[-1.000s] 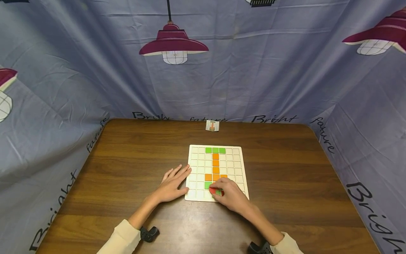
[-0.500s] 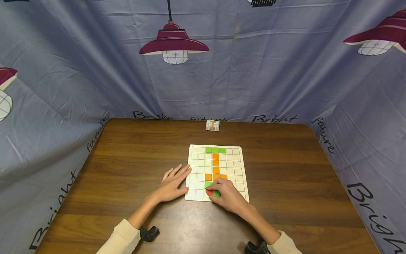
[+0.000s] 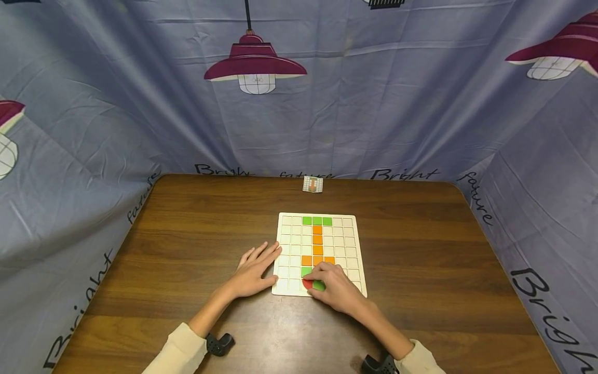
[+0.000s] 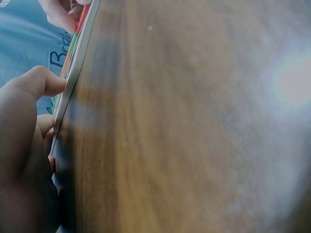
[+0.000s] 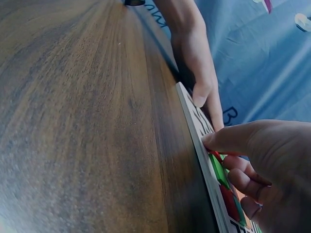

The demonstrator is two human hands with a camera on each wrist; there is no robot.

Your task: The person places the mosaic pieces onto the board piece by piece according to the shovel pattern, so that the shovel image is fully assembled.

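Observation:
A white square grid board [image 3: 289,239] lies on the table, bearing green squares [image 3: 317,221] along its far row and an orange column [image 3: 317,239] ending in a short orange row. My left hand [image 3: 254,270] rests with spread fingers at the board's left edge, its fingertips touching it. At the near edge my right hand [image 3: 338,288] pinches a red rounded piece [image 3: 307,283] between thumb and fingers, set down in the nearest row. Beside it sits a green piece [image 3: 319,285]. In the right wrist view a second red piece [image 5: 230,201] lies under the right hand.
A small printed card [image 3: 312,184] with a similar coloured pattern lies at the table's far edge. The brown wooden table [image 3: 210,208] surrounds the board. A blue-grey curtain [image 3: 299,119] with printed lamps hangs behind and at both sides.
My right hand has shifted slightly left with the red piece, from over the green piece to the cell left of it. My left hand has not moved.

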